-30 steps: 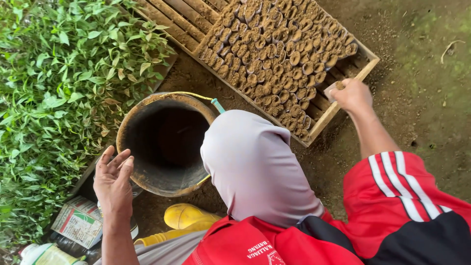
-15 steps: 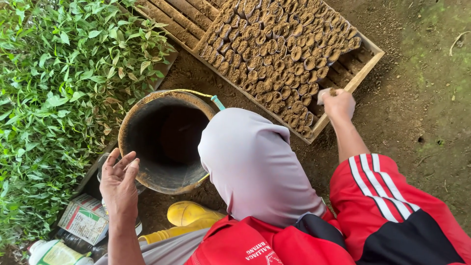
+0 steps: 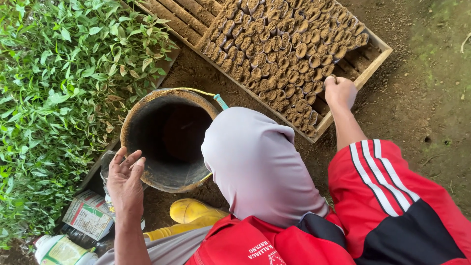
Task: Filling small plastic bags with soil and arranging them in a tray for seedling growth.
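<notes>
Head view: right hand (image 3: 340, 92) now clenched at wooden tray (image 3: 378, 61) edge, left hand (image 3: 125, 179) still released beside bucket (image 3: 169, 140)

Single head view, steep downward look, close over bucket (image 3: 167, 140) and seedling tray (image 3: 294, 59).

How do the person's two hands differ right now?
The left hand is open, fingers spread, palm showing, by the rim of the dark bucket. The right hand is closed into a fist, reaching out over the wooden tray of soil-filled tubes. The left hand sits close to the body; the right arm is stretched forward. Whether the fist holds anything cannot be told. Both hands are bare.
</notes>
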